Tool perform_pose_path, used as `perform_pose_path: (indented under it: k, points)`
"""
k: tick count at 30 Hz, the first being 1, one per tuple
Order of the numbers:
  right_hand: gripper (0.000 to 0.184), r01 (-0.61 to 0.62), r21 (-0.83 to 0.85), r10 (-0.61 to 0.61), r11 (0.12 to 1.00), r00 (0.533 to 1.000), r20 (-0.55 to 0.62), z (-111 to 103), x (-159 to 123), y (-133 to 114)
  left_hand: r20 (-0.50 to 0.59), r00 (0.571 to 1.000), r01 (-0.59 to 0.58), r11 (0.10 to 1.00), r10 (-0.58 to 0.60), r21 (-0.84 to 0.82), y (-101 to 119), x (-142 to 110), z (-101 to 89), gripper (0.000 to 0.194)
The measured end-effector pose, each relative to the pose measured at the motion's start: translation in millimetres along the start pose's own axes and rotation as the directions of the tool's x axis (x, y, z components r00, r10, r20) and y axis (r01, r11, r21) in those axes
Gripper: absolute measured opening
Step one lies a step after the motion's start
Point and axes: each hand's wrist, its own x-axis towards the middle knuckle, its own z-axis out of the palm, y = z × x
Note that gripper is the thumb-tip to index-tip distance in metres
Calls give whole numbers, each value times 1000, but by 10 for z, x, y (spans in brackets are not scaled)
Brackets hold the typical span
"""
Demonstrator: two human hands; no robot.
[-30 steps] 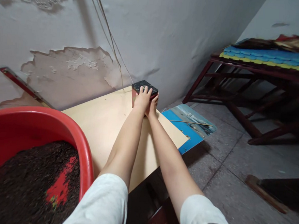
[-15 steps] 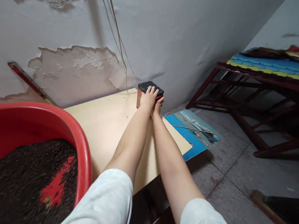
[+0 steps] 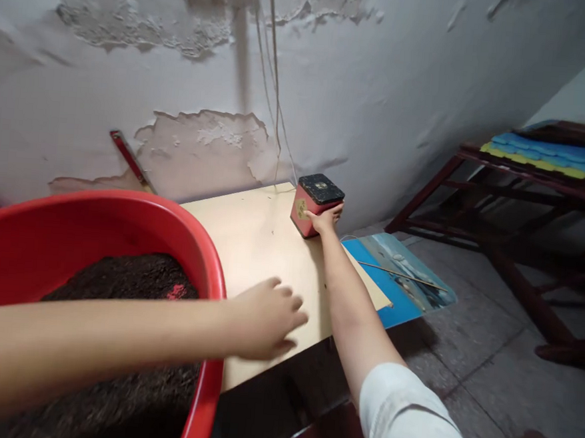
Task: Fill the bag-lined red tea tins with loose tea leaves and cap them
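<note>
A squarish red tin with a worn black lid and a gold mark stands upright near the far edge of a pale board. My right hand grips its near side, thumb on one face and fingers around the other. Nearer to me, my left hand hovers over the board, fingers apart and holding nothing. My left forearm crosses above a big red tub, which contains dark, loose, soil-like material.
Beyond the board's right end lies a blue picture sheet with a thin stick across it. Cords hang down the peeling wall. A dark red wooden bench with blue and yellow mats stands at right.
My left hand has come off the tin and moved back toward me and left, over the board. My right hand stays at the tin. The view has shifted left.
</note>
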Motion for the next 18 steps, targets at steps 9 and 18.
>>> perform_pose_path:
  k: [9, 18]
  points:
    - [76, -138, -23, 139, 990, 988, 61, -218, -682, -300, 58, 988, 155, 877, -145, -454, 287, -429, 111, 24]
    - [36, 418, 349, -515, 839, 818, 257, -305, -2228, -1495, -117, 984, 66, 882, -135, -466, 281, -424, 211, 24]
